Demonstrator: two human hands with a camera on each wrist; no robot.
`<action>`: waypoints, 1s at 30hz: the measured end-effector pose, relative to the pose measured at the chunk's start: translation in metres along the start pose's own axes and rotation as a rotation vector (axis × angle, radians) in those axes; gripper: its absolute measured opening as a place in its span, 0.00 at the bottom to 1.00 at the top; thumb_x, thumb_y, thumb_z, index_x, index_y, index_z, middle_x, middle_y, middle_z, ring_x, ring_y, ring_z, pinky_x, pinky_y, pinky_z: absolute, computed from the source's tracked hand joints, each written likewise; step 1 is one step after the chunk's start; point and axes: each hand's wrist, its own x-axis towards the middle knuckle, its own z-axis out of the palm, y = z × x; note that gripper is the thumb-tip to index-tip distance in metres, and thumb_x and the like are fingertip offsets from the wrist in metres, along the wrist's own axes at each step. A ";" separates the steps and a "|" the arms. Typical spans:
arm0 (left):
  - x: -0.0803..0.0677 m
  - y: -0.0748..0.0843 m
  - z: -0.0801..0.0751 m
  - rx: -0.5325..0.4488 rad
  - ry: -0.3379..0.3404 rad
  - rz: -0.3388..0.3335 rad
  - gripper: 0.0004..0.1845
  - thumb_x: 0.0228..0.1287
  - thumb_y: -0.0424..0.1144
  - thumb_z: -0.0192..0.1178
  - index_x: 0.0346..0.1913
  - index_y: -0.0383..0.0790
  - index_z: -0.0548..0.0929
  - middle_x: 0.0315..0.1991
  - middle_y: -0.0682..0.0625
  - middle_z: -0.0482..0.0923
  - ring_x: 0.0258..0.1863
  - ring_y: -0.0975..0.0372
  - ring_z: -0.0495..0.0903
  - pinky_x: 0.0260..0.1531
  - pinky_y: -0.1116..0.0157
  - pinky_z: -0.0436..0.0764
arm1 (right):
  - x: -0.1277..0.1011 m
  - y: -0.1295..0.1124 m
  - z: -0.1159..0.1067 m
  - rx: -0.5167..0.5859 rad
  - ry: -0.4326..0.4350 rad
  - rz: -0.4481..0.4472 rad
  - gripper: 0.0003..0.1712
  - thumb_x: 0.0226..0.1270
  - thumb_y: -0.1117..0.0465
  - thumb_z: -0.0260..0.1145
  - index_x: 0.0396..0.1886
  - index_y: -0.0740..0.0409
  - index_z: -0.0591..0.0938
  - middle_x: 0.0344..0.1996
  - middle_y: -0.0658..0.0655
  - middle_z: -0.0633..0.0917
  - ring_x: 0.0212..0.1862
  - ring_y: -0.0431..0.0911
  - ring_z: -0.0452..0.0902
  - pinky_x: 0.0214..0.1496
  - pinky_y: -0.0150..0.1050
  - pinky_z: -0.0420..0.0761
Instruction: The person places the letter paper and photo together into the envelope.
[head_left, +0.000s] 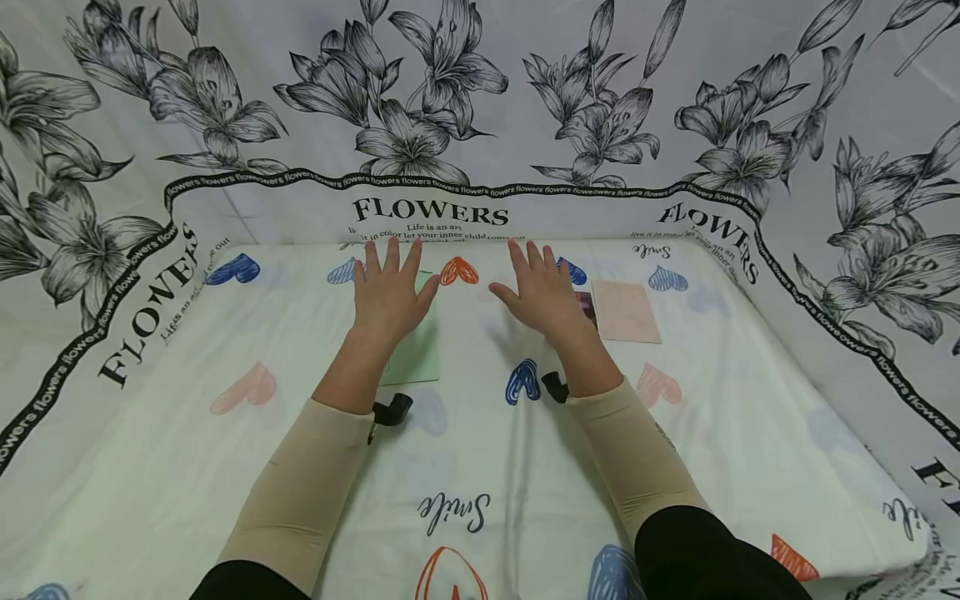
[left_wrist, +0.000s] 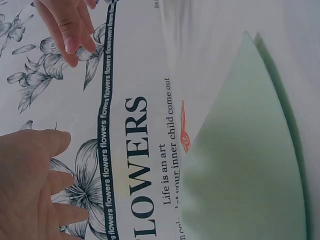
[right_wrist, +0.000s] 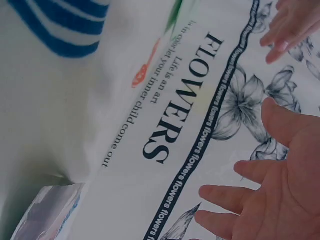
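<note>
Both hands are held out over the table, palms down in the head view, with fingers straight and spread and nothing in them. My left hand (head_left: 390,292) is above a light green sheet of paper (head_left: 416,358), partly hiding it. That green sheet (left_wrist: 250,160) fills the right side of the left wrist view. My right hand (head_left: 543,292) is just left of a pale pink square of paper (head_left: 626,312). Between hand and pink square shows a sliver of a dark, picture-like piece (head_left: 587,307), mostly hidden by the hand. In the right wrist view my right hand (right_wrist: 280,185) has parted fingers.
A white cloth (head_left: 465,442) printed with hearts and "Smile" covers the table. Behind it hangs a flower-printed curtain (head_left: 517,108) with a black lettered band. Small black mounts (head_left: 393,410) sit at both wrists. A shiny, pale-sided item (right_wrist: 45,212) lies at the right wrist view's lower left.
</note>
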 end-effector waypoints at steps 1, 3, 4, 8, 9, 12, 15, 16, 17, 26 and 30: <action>0.000 0.000 0.000 -0.002 0.000 0.000 0.41 0.78 0.62 0.45 0.84 0.47 0.49 0.82 0.34 0.42 0.79 0.36 0.33 0.74 0.36 0.40 | 0.000 0.000 0.000 -0.002 -0.002 0.001 0.50 0.77 0.34 0.53 0.85 0.48 0.44 0.82 0.64 0.48 0.81 0.63 0.38 0.78 0.64 0.43; 0.000 0.000 0.000 -0.002 -0.003 0.000 0.41 0.78 0.62 0.44 0.84 0.47 0.49 0.82 0.34 0.42 0.79 0.35 0.33 0.74 0.36 0.40 | 0.000 0.000 0.000 0.002 -0.007 0.003 0.50 0.77 0.34 0.53 0.85 0.48 0.44 0.82 0.64 0.48 0.81 0.63 0.38 0.78 0.64 0.42; 0.000 0.000 0.000 -0.003 -0.005 -0.001 0.41 0.78 0.62 0.44 0.84 0.47 0.49 0.82 0.34 0.42 0.79 0.36 0.32 0.74 0.36 0.40 | 0.000 0.001 0.000 0.004 -0.010 0.004 0.50 0.77 0.34 0.53 0.85 0.48 0.44 0.82 0.64 0.48 0.81 0.63 0.38 0.78 0.64 0.42; 0.001 0.000 0.001 -0.008 -0.024 -0.006 0.41 0.78 0.61 0.45 0.84 0.47 0.49 0.82 0.34 0.41 0.79 0.36 0.30 0.74 0.37 0.39 | 0.000 0.002 -0.001 0.017 -0.033 0.015 0.51 0.76 0.33 0.54 0.85 0.48 0.44 0.82 0.65 0.48 0.81 0.63 0.37 0.78 0.63 0.41; 0.001 0.000 0.001 -0.010 -0.029 -0.008 0.41 0.78 0.61 0.45 0.84 0.47 0.49 0.82 0.34 0.41 0.79 0.36 0.30 0.74 0.37 0.38 | 0.000 0.002 -0.001 0.018 -0.042 0.018 0.51 0.76 0.33 0.54 0.85 0.48 0.44 0.82 0.65 0.48 0.81 0.63 0.37 0.78 0.63 0.41; 0.001 0.000 0.001 -0.004 -0.046 -0.013 0.40 0.77 0.61 0.46 0.83 0.45 0.51 0.81 0.33 0.42 0.79 0.35 0.31 0.74 0.37 0.40 | 0.000 0.005 -0.001 0.020 -0.067 0.028 0.51 0.75 0.33 0.55 0.85 0.49 0.44 0.82 0.65 0.48 0.81 0.64 0.37 0.78 0.63 0.42; 0.000 -0.001 0.002 0.014 -0.069 -0.019 0.40 0.77 0.60 0.48 0.83 0.43 0.54 0.81 0.32 0.44 0.78 0.34 0.34 0.74 0.36 0.43 | 0.000 0.010 -0.002 0.021 -0.096 0.047 0.52 0.75 0.34 0.55 0.85 0.50 0.44 0.82 0.65 0.47 0.81 0.64 0.37 0.78 0.63 0.43; 0.000 -0.001 0.002 0.019 -0.078 -0.022 0.40 0.77 0.59 0.48 0.82 0.42 0.55 0.80 0.31 0.45 0.78 0.33 0.34 0.74 0.36 0.44 | 0.000 0.011 -0.003 0.025 -0.105 0.055 0.52 0.75 0.34 0.56 0.85 0.50 0.44 0.82 0.65 0.47 0.81 0.64 0.37 0.78 0.63 0.43; 0.000 -0.002 0.003 0.021 -0.089 -0.024 0.40 0.77 0.59 0.49 0.82 0.42 0.55 0.80 0.31 0.45 0.78 0.33 0.35 0.74 0.36 0.44 | 0.000 0.013 -0.004 0.027 -0.114 0.063 0.52 0.75 0.34 0.57 0.85 0.50 0.44 0.82 0.66 0.48 0.81 0.65 0.37 0.78 0.63 0.43; 0.001 -0.009 0.009 0.029 -0.151 -0.058 0.40 0.76 0.56 0.52 0.81 0.39 0.56 0.79 0.28 0.48 0.77 0.30 0.41 0.72 0.33 0.47 | 0.000 0.030 -0.012 0.037 -0.150 0.097 0.52 0.75 0.37 0.58 0.85 0.54 0.45 0.80 0.69 0.50 0.80 0.67 0.39 0.77 0.65 0.47; 0.002 -0.011 0.013 0.020 -0.166 -0.082 0.40 0.75 0.55 0.53 0.81 0.37 0.58 0.78 0.28 0.51 0.76 0.29 0.45 0.69 0.30 0.51 | 0.001 0.036 -0.015 0.054 -0.159 0.118 0.52 0.75 0.38 0.59 0.85 0.56 0.47 0.80 0.70 0.52 0.80 0.68 0.40 0.76 0.67 0.48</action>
